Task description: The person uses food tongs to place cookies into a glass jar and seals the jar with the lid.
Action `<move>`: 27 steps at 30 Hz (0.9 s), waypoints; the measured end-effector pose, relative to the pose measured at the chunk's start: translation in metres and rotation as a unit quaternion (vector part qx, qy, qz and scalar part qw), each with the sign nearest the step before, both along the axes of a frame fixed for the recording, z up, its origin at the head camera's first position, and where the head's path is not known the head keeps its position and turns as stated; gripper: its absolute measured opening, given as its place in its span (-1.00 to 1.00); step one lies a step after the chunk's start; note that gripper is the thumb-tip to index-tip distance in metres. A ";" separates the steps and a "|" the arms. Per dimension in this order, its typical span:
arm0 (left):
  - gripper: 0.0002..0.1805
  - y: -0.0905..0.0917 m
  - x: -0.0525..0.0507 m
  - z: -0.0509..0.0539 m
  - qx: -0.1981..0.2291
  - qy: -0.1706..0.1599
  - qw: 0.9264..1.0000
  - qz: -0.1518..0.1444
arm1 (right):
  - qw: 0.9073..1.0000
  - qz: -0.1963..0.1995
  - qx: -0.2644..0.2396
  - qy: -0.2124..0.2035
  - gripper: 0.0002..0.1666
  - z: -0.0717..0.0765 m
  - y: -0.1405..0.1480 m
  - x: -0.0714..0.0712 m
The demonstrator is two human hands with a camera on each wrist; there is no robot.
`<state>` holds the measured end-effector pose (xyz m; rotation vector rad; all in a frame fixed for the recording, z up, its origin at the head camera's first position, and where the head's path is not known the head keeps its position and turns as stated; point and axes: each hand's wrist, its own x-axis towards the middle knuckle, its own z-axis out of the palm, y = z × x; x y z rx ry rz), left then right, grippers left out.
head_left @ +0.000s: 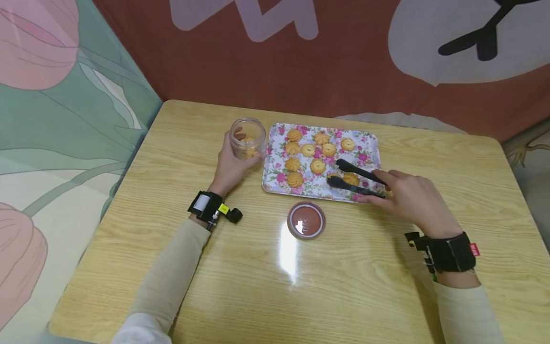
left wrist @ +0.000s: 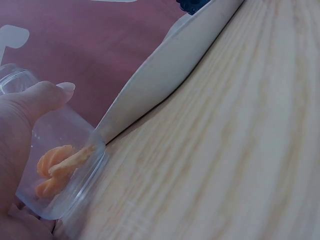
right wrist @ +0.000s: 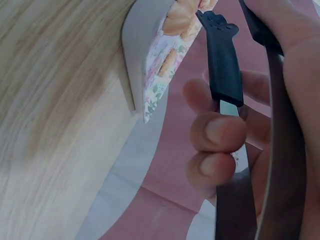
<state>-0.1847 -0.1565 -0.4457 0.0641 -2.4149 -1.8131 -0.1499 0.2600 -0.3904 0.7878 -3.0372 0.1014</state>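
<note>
My left hand [head_left: 234, 165] grips a clear jar [head_left: 248, 131] standing left of the tray. A few piped cookies [left wrist: 60, 167] lie at the jar's bottom in the left wrist view. In my right hand [head_left: 412, 198] is a pair of black tongs [head_left: 354, 188], its two arms spread apart over the tray's front right part. The floral tray [head_left: 275, 184] bears several round, swirled cookies [head_left: 318, 166]. One cookie [head_left: 351, 179] lies between the tong tips; whether they touch it I cannot tell. The right wrist view shows fingers [right wrist: 217, 132] curled round one tong arm.
A round reddish-brown lid [head_left: 306, 220] lies on the wooden table [head_left: 240, 286] in front of the tray. Behind the table hangs a red-brown patterned cloth [head_left: 343, 71]. A floral wall covering [head_left: 107, 95] is on the left.
</note>
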 end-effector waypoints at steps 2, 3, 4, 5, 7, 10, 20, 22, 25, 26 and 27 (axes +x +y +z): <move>0.04 0.001 0.001 0.003 -0.002 0.000 1.000 -0.001 | 1.000 0.014 -0.006 0.009 -0.12 -0.001 0.002 0.000; 0.05 0.001 0.002 0.003 -0.001 0.000 1.000 -0.002 | 1.000 0.020 -0.008 0.012 -0.14 -0.002 0.002 -0.001; 0.05 0.001 0.002 0.004 0.001 0.000 1.000 -0.002 | 1.000 0.023 -0.010 0.014 -0.15 -0.002 0.003 -0.001; 0.05 0.001 0.002 0.004 0.003 0.000 1.000 -0.003 | 0.999 0.025 -0.012 0.014 -0.15 -0.003 0.003 -0.001; 0.05 0.000 0.002 0.004 0.006 0.001 1.000 -0.004 | 0.999 0.028 -0.014 0.015 -0.14 -0.004 0.003 -0.001; 0.05 0.000 0.002 0.004 0.009 0.002 1.000 -0.004 | 1.000 0.026 -0.013 0.013 -0.14 -0.005 0.002 -0.002; 0.05 -0.002 -0.001 -0.003 0.007 0.001 1.000 -0.003 | 0.999 0.037 -0.020 0.023 -0.31 -0.006 -0.001 -0.003; 0.07 -0.005 -0.005 -0.011 0.005 0.004 1.000 -0.003 | 0.998 0.047 -0.028 0.030 -0.39 -0.006 -0.002 -0.003; 0.09 -0.009 -0.012 -0.025 0.001 0.008 1.000 -0.002 | 0.997 0.053 -0.029 0.039 -0.43 -0.005 -0.003 -0.002; 0.10 -0.009 -0.012 -0.026 0.002 0.008 1.000 -0.003 | 0.997 0.054 -0.026 0.040 -0.44 -0.005 -0.003 -0.002; 0.09 -0.009 -0.012 -0.026 0.001 0.008 1.000 -0.003 | 0.997 0.054 -0.027 0.040 -0.44 -0.005 -0.003 -0.002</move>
